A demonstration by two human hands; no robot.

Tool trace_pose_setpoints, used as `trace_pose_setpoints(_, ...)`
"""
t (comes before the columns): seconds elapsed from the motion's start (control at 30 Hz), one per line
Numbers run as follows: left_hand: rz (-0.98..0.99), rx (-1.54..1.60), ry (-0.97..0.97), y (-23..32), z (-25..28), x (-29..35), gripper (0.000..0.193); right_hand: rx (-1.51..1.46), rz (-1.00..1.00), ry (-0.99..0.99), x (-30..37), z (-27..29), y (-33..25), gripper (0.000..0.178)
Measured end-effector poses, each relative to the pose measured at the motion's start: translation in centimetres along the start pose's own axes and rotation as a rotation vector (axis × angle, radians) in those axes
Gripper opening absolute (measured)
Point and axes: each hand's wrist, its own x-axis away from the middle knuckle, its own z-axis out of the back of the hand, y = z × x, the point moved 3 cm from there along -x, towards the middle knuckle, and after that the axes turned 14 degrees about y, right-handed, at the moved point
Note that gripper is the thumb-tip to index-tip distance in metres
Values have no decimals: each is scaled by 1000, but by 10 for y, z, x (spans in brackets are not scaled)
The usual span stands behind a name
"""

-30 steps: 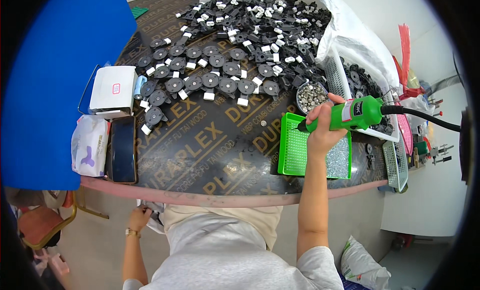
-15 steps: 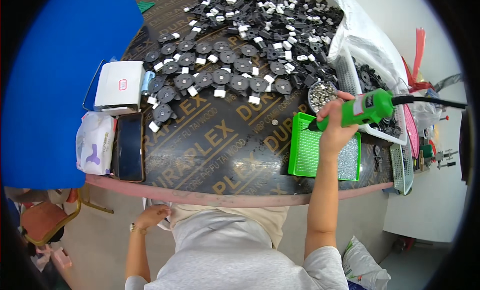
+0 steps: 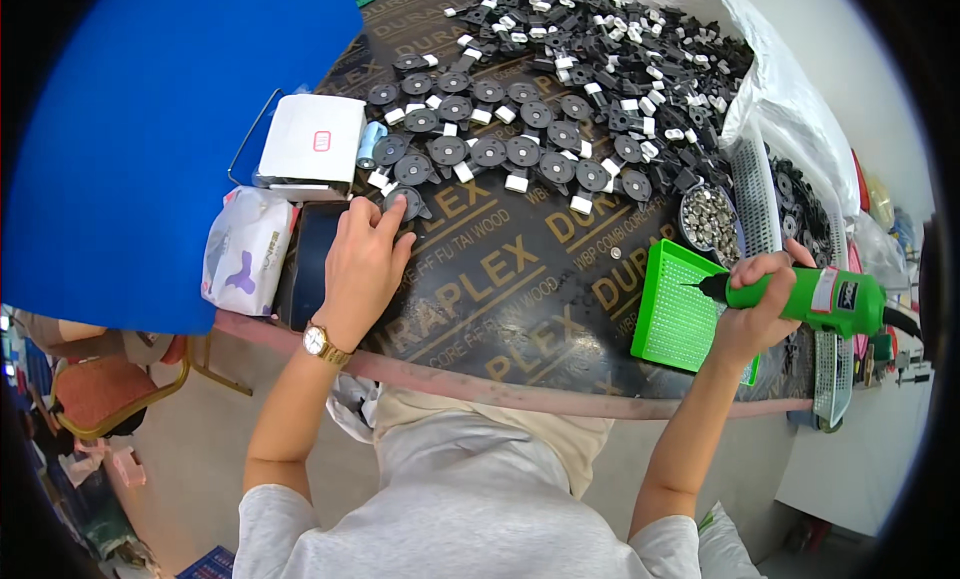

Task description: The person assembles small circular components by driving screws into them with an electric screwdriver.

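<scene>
Left hand (image 3: 362, 259) on black disc part (image 3: 402, 201), table edge (image 3: 520, 391) near

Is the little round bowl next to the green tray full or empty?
Full. The round bowl is heaped nearly to its rim with small shiny metal pieces, probably screws. It sits just above the green tray.

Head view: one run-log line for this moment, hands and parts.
left hand: on black round part | right hand: grips green power screwdriver | bit over green tray | screw bowl beside

Black disc part (image 3: 403, 201) half hidden under left hand (image 3: 365, 264) fingers.
</scene>
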Motion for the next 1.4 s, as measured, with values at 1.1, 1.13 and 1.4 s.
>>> trace_pose_setpoints(1.1, -253, 304, -151, 115, -41, 46, 43, 36, -113, -249, 88, -108, 6, 31)
trace_pose_setpoints(1.13, -252, 314, -136, 114, -41, 46, 43, 43, -134, -230, 89, -109, 6, 31)
trace_pose_setpoints(1.4, -252, 300, -141, 122, -39, 50, 45, 66, -70, -176, 92, -103, 7, 28)
